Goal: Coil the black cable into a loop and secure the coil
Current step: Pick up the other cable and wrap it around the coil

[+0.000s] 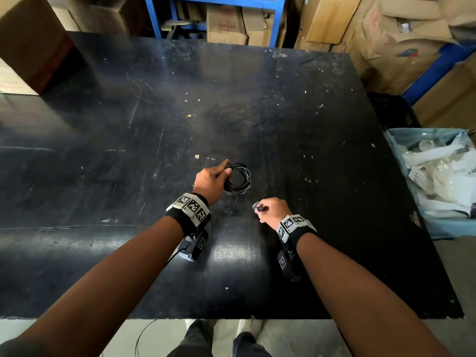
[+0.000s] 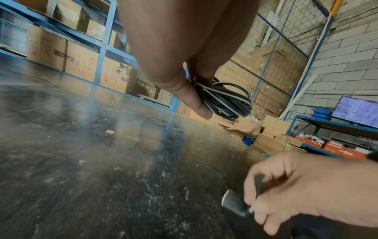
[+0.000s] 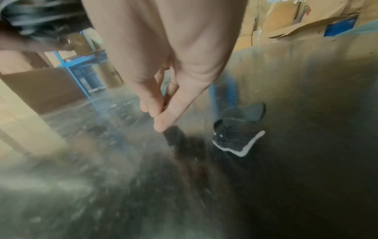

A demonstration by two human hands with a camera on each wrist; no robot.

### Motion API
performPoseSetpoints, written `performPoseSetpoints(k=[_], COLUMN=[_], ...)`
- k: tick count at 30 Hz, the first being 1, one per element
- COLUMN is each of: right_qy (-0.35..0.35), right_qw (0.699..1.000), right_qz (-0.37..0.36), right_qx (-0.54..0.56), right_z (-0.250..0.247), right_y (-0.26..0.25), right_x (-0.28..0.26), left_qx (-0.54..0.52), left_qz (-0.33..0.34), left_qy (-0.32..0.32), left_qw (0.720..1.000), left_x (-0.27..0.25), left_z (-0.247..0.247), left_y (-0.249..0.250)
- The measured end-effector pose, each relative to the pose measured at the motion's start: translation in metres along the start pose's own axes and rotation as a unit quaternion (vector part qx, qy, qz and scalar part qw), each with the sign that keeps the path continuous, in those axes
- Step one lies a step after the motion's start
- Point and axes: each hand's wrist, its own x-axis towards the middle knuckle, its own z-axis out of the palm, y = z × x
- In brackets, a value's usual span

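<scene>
The black cable (image 1: pixel 239 179) is wound into a small coil of several turns just above the dark table (image 1: pixel 283 112). My left hand (image 1: pixel 223 170) grips its left side, thumb over the bundle; the left wrist view shows the turns bunched under my thumb (image 2: pixel 192 100) as the cable (image 2: pixel 225 101). Nearer me and to the right, my right hand (image 1: pixel 260 210) pinches a short black strip with a pale edge (image 1: pixel 258 207), apart from the coil. The strip (image 2: pixel 233 202) sticks out of that hand (image 2: pixel 302 190). The right wrist view is blurred: fingers (image 3: pixel 161 111) together, strip (image 3: pixel 239 139) below.
Cardboard boxes (image 1: pixel 226 24) and blue shelving (image 1: pixel 154 19) stand beyond the table's far edge. More boxes pile up at the right (image 1: pixel 401 42). A bin lined with plastic and full of white scraps (image 1: pixel 438 176) sits off the right edge. Small crumbs dot the tabletop.
</scene>
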Motion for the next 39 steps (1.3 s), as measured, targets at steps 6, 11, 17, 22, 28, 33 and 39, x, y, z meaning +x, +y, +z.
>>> performPoseSetpoints(k=[6,11,17,22,28,33,39], right_qy=[0.126,0.161,0.15,0.111,0.081,0.081,0.075], right_qw=[0.986,0.968,0.95,0.939,0.941,0.946,0.944], right_qz=[-0.047,-0.075,-0.148,-0.213,-0.222,-0.231,-0.24], right_qx=[0.099,0.175,0.229,0.248,0.242,0.211,0.213], right_z=[-0.027,-0.067,-0.099,-0.112,-0.118,-0.121,-0.125], right_y=[-0.039,-0.083,-0.142,-0.186,-0.206,-0.215,-0.225], right_x=[0.021,0.035,0.034,0.025,0.024,0.023,0.019], left_qx=[0.028,0.023,0.007,0.013,0.015,0.045,0.059], left_qz=[-0.013,-0.01,0.018,0.066,0.085,0.108,0.124], left_qy=[0.034,0.065,0.117,0.142,0.155,0.16,0.166], left_qw=[0.999,0.998,0.993,0.988,0.984,0.98,0.977], left_x=[0.01,0.017,0.023,0.026,0.028,0.027,0.023], left_z=[-0.019,-0.039,-0.064,-0.08,-0.096,-0.105,-0.11], left_y=[0.003,0.018,0.051,0.077,0.095,0.103,0.111])
